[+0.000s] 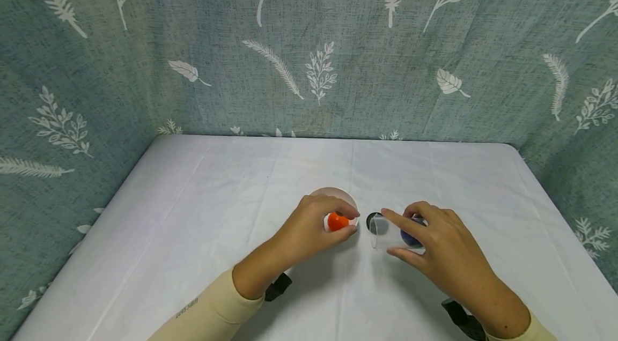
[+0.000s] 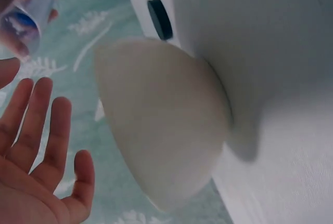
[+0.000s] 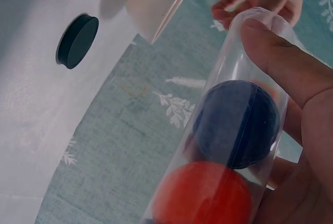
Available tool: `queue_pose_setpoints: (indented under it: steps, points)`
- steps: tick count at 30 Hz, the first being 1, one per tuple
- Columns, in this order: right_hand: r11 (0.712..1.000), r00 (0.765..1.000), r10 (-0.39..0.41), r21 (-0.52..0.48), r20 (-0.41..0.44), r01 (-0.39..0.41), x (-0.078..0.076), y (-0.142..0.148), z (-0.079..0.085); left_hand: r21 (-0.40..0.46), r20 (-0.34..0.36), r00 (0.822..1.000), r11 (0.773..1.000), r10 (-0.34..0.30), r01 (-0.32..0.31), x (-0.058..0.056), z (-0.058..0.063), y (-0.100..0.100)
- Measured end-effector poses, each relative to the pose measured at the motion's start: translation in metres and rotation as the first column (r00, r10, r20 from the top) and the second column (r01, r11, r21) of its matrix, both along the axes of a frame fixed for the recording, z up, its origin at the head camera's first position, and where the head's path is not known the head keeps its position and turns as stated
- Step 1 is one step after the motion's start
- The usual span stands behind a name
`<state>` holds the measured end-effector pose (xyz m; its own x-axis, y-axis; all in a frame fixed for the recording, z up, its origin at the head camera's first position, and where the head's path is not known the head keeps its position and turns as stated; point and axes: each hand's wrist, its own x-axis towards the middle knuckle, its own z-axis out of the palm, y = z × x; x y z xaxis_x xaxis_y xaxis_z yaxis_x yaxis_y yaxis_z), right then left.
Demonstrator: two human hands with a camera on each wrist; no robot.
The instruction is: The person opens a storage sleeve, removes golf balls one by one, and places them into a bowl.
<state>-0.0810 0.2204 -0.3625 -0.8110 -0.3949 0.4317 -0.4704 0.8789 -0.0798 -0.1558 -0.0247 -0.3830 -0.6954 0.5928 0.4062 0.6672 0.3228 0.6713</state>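
If the clear tube (image 3: 222, 70) gripped by the right hand (image 1: 439, 239) is tipped mouth-down, its blue ball (image 3: 237, 125) could be spilled; the orange ball (image 1: 337, 222) is cradled in the white bowl (image 1: 338, 192) beneath the empty, unclenched left hand (image 1: 309, 225).

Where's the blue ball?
In the right wrist view, the blue ball sits inside the clear tube in the right hand's grip, beside the red ball.
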Motion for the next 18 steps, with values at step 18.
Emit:
queue_pose_setpoints:
  steps: [18]
  points:
    - [0.996, 0.995, 0.081, -0.018, -0.059, -0.082, 0.001, -0.002, -0.004, 0.019, 0.170, 0.985, 1.000, -0.018, 0.015, 0.022, -0.001, 0.011]
